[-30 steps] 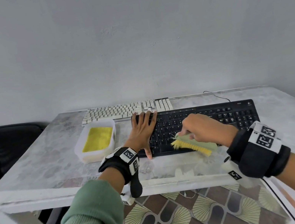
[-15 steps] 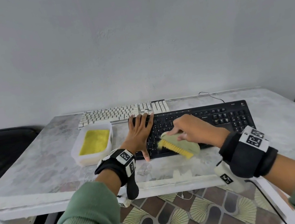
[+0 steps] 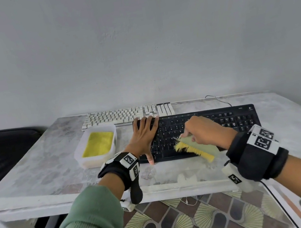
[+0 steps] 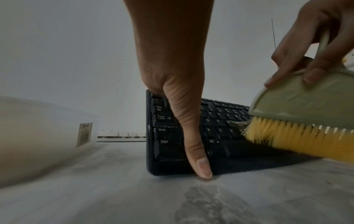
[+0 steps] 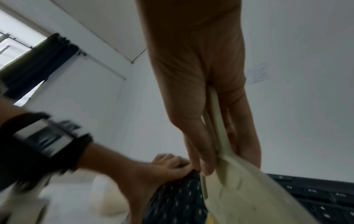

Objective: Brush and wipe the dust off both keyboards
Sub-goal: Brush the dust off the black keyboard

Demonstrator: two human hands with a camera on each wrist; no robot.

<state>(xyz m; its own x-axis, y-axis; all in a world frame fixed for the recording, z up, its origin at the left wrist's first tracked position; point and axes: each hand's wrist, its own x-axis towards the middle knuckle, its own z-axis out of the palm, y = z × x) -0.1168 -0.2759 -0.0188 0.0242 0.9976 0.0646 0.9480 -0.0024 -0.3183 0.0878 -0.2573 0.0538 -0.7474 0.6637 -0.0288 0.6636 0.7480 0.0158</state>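
A translucent white tub (image 3: 85,156) sits on the surface (image 3: 45,171) just left of the black keyboard (image 3: 217,122), with a yellow cloth (image 3: 98,143) lying flat inside it. The black keyboard lies near the front edge, speckled with pale dust; the white keyboard (image 3: 118,116) lies behind it by the wall. The left hand (image 3: 144,134) presses flat, fingers straight, on the black keyboard's left end. The right hand (image 3: 204,130) grips a pale green brush (image 3: 201,146), its yellow bristles on the lower keys.
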